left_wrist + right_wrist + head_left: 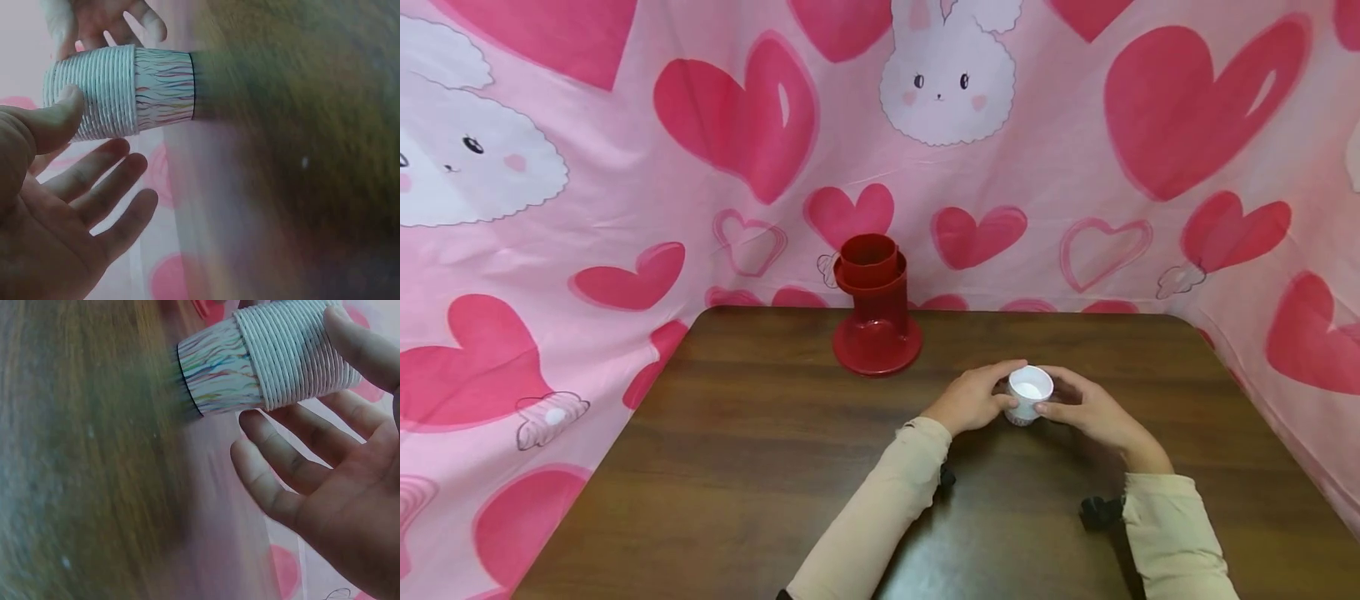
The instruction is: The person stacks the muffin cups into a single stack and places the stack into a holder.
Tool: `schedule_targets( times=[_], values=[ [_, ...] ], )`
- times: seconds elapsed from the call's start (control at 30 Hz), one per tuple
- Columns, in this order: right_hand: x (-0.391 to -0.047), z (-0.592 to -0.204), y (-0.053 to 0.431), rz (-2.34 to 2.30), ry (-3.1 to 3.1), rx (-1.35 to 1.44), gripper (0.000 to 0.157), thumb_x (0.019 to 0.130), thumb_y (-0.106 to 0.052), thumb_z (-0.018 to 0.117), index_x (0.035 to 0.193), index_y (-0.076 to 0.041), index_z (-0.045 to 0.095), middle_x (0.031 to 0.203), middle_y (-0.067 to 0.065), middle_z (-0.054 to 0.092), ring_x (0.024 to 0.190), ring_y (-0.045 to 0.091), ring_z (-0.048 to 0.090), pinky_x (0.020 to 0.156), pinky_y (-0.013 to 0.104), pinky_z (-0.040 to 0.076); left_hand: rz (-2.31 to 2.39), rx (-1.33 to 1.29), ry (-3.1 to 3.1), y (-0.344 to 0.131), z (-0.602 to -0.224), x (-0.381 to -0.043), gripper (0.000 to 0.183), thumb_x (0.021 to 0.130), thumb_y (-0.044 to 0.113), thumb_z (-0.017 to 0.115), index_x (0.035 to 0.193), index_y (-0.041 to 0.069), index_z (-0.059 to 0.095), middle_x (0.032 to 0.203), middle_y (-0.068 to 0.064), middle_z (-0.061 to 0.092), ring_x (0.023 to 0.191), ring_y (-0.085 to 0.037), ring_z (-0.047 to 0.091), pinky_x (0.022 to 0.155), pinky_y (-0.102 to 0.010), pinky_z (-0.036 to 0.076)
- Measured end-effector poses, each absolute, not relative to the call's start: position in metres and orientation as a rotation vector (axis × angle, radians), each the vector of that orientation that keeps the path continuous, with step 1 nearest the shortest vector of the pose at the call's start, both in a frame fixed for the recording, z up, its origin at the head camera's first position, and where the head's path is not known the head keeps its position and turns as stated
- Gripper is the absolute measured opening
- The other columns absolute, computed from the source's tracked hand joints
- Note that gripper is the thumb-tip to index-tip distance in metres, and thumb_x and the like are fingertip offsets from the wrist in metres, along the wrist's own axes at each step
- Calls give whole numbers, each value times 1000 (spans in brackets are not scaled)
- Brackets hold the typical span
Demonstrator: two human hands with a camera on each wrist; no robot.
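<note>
A short stack of nested white paper cups [1024, 411] stands upright on the table, mouth up. In both wrist views its upper part shows many close white rims, and the lowest cup [164, 87] bears wavy multicoloured lines. My left hand [973, 398] holds the stack from the left, thumb laid across the rims. From the other side my right hand [1096, 417] grips it too, its thumb [359, 350] on the rims. The lower fingers of each hand are spread near the stack's underside in the wrist views.
A red plastic stand [877, 333] with a round base and a cup-shaped top is at the table's back, left of the stack. Behind the brown wooden table [737, 467] hangs a pink cloth [1037, 167] with hearts and rabbits.
</note>
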State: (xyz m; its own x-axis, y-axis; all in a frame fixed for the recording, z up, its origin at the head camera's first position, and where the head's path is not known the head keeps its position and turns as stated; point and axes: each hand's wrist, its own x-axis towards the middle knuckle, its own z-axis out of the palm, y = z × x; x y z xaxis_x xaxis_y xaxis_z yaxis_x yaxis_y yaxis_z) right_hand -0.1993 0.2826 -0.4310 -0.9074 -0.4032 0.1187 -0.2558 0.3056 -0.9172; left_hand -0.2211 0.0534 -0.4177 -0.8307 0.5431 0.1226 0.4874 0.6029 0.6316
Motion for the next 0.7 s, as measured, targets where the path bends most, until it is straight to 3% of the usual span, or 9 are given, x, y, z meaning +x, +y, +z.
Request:
schedule_targets(
  times=[0.17, 0.33, 0.7],
  values=[
    [-199, -430, 279, -1666, 2483, -604, 55, 93, -5, 71, 141, 9, 47, 127, 29, 59, 107, 10, 61, 85, 24, 52, 1232, 800, 2637, 55, -420, -223, 61, 95, 18, 73, 151, 18, 49, 132, 1, 64, 116, -6, 58, 98, -23, 44],
    [-199, -429, 266, -1672, 2543, -558, 54, 93, -9, 73, 140, 7, 50, 127, 26, 60, 106, 17, 61, 83, 25, 53, 1359, 715, 2602, 46, -419, -225, 47, 94, 15, 74, 138, 10, 59, 120, -2, 68, 107, -8, 61, 92, -24, 48],
    [-216, -399, 228, -1659, 2702, -500, 54, 92, -14, 77, 138, 4, 56, 120, 23, 65, 103, 28, 62, 80, 23, 52, 1394, 731, 2708, 16, -394, -242, 42, 94, 13, 73, 134, 8, 64, 129, -6, 65, 114, -18, 61, 100, -32, 46]
  ],
)
